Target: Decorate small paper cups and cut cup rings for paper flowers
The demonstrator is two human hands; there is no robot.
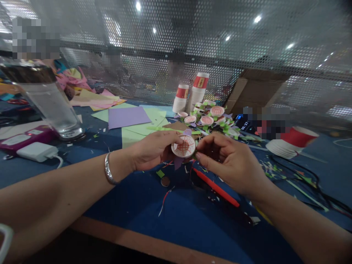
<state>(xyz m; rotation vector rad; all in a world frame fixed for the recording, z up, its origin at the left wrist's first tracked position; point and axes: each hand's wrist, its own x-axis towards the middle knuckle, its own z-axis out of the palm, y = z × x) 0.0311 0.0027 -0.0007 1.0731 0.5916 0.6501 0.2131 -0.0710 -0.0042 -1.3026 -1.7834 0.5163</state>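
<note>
Between my hands is a small paper-cup turtle [184, 147]: a round white cup base with orange-red shell lines drawn on it and purple paper tabs sticking out above and below. My left hand [154, 150] grips its left side, the thumb on top near the rim. At the right rim, the thumb and index finger of my right hand [228, 161] are pinched together against it; any small piece between them is hidden. Below my right hand lies a slim red-orange pen [216, 187]. A green scrap [160, 173] and a small brownish disc [165, 181] rest nearby on the blue tabletop [132, 216].
Behind are a pile of similar cup pieces [207, 120], stacked paper cups [180, 99] and coloured paper sheets [129, 117]. A glass water bottle [55, 106] and white charger [37, 151] stand left. Right are tipped cups [293, 142], black cables [310, 179] and a lit timer screen [244, 124].
</note>
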